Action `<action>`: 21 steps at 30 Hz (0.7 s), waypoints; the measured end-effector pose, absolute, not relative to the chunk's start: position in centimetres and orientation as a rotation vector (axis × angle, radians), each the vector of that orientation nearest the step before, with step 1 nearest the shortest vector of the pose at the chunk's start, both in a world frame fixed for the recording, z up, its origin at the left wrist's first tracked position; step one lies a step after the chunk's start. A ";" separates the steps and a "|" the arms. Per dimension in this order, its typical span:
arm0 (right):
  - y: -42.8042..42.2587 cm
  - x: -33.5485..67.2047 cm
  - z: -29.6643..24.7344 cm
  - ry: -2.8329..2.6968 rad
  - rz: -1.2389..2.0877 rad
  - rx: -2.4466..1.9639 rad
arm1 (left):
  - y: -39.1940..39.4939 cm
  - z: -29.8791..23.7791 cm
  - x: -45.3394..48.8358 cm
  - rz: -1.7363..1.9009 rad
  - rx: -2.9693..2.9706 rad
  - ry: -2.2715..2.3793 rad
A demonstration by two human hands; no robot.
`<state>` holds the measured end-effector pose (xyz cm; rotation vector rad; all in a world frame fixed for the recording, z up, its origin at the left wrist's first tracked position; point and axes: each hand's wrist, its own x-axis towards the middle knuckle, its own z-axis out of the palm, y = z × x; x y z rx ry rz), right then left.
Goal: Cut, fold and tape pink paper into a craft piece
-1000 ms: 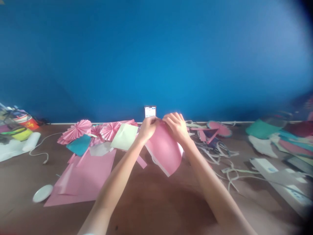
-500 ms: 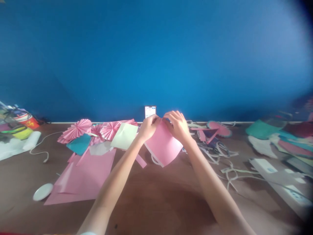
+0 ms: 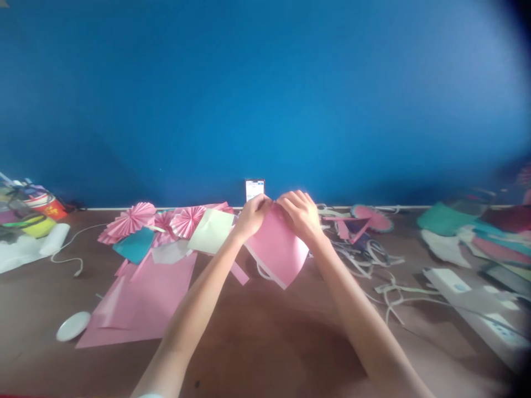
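Observation:
A pink sheet of paper (image 3: pixel 279 249) hangs between my two hands, its lower corner pointing down and toward me. My left hand (image 3: pixel 251 216) pinches its upper edge, thumb on the near side. My right hand (image 3: pixel 302 214) is closed on the same edge a little to the right, fingers curled over it. The fingertips of both hands are partly hidden. Left of the sheet lie a pale green paper (image 3: pixel 211 231) and a narrow pink strip (image 3: pixel 239 273). A phone (image 3: pixel 254 189) leans on the wall behind my left hand.
Folded pink paper fans (image 3: pixel 187 221), a teal paper (image 3: pixel 135 245) and a large pink sheet (image 3: pixel 145 307) lie left, near a white round lid (image 3: pixel 73 326). Tangled white cables (image 3: pixel 390 298), a power strip (image 3: pixel 477 309) and coloured papers (image 3: pixel 443 219) occupy the right. A blue wall (image 3: pixel 265 99) stands behind.
The pink sheet's lower corner has swung slightly right and down. My right hand has shifted a little, its fingers curling more over the edge. My left hand stays nearly in place.

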<state>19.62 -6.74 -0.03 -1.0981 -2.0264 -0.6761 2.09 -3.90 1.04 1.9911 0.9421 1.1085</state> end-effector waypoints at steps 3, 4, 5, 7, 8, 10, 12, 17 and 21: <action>-6.7 19.7 -0.1 -2.041 -0.743 -1.070 | -3.8 0.9 2.1 1.103 1.943 0.939; -6.7 19.6 -0.1 -2.040 -0.760 -1.067 | -3.7 0.8 2.0 1.103 1.930 0.936; -6.7 19.6 -0.2 -2.036 -0.774 -1.065 | -3.7 0.8 2.0 1.104 1.922 0.934; -6.7 19.5 -0.3 -2.027 -0.791 -1.064 | -3.7 0.8 1.9 1.108 1.913 0.929; -6.7 19.5 -0.3 -2.024 -0.795 -1.062 | -3.7 0.9 1.9 1.111 1.909 0.929; -6.7 19.5 -0.4 -2.020 -0.800 -1.048 | -3.7 1.0 1.8 1.113 1.903 0.932; -6.6 19.5 -0.5 -2.022 -0.799 -1.026 | -3.7 1.1 1.8 1.109 1.900 0.929; -6.6 19.4 -0.8 -1.990 -0.740 -1.017 | -3.9 1.3 1.8 1.122 1.914 0.913; -6.4 19.3 -0.9 -1.987 -0.697 -1.018 | -4.0 1.4 1.8 1.139 1.952 0.971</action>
